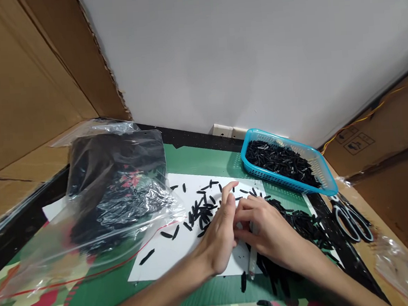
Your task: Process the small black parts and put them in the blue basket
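My left hand (221,233) is over the white paper sheet (156,263), with some fingers raised and its thumb side against my right hand. Its inner fingers are closed in a pinch. Anything between them is hidden. My right hand (264,221) is curled around a slim whitish pen-like stick (252,264), whose lower end sticks out below the palm. Small black strips (201,213) lie scattered on the paper left of my hands. A heap of similar black strips (305,225) spreads beside and under my right forearm.
A blue basket (290,184) full of black strips stands at the back right. White-handled scissors (351,219) lie right of the green mat (197,158). A large clear zip bag (123,200) with dark contents covers the left. Cardboard (37,71) and a pale wall (218,54) enclose the table.
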Motion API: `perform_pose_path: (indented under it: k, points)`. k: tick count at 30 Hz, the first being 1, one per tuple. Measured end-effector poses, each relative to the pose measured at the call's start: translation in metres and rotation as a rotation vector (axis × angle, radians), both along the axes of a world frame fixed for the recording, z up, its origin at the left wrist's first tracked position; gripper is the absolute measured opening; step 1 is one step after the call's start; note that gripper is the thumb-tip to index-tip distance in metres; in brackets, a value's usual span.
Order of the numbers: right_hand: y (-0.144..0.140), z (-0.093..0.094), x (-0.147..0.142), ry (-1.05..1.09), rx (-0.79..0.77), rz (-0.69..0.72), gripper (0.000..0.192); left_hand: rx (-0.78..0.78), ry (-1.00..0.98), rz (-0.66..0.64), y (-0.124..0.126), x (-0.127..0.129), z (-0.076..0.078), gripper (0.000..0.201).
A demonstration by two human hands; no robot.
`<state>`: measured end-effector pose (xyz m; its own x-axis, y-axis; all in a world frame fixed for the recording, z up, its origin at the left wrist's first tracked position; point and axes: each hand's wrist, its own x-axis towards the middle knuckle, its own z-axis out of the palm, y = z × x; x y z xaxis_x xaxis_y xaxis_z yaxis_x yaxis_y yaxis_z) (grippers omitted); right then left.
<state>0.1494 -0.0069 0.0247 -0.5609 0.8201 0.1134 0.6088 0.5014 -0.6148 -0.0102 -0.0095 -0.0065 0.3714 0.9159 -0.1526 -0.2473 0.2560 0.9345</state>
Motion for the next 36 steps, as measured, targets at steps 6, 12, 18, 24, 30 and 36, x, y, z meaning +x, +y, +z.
perform_pose_path:
  k: [6,12,18,24,30,36]
  points:
    - [0.002,0.000,0.016,0.150,0.101,0.029,0.011,-0.073,0.087,-0.066,0.003,0.004,0.012,0.057]
    - [0.009,-0.014,0.041,0.311,0.182,-0.158,0.008,-0.090,0.058,-0.153,0.008,0.003,0.014,0.038]
    - [0.009,-0.021,0.044,0.333,0.167,-0.137,0.010,-0.098,0.029,-0.285,0.011,0.003,0.009,0.039]
    - [0.011,-0.020,0.046,0.433,0.178,-0.163,0.013,-0.131,0.022,-0.218,0.014,0.004,0.008,0.040]
    - [0.010,-0.019,0.047,0.465,0.158,-0.161,0.010,-0.124,0.018,-0.185,0.014,0.005,0.006,0.044]
    - [0.007,-0.017,0.045,0.494,0.124,-0.160,0.010,-0.058,0.042,-0.158,0.011,0.007,0.008,0.046]
